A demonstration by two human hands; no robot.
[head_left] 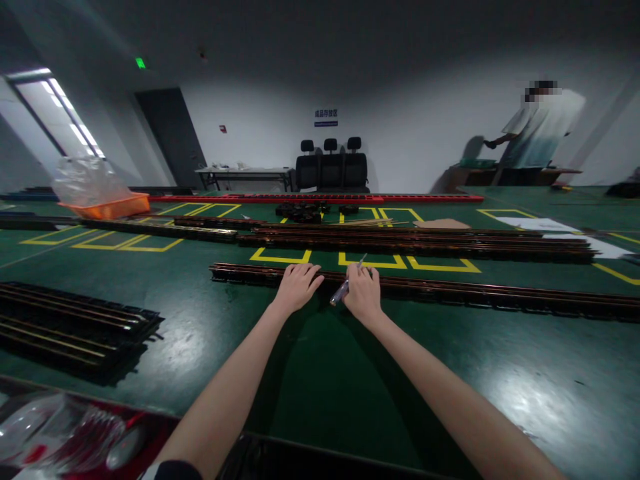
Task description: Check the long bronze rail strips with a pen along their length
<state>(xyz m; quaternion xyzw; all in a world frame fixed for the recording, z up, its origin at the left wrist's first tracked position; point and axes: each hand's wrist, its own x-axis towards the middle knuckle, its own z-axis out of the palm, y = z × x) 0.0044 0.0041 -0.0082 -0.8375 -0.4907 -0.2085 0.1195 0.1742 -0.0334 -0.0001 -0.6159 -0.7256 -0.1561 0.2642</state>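
A long black rail with copper-coloured strips runs across the green table in front of me. My left hand rests over it, fingers bent across the top and the thumb on the near side. Just to the right, my right hand is closed around a screwdriver with a clear, purplish handle. Its handle points down toward me, and its thin shaft sticks out beyond the fingers, up and to the right. The fingers partly hide the rail, and I cannot tell whether the screwdriver touches it.
More rails lie in a row beyond my hands and in a stack at left. An orange basket holds clear plastic bags. White paper lies at right. A person stands at the back right. Yellow tape outlines mark the table.
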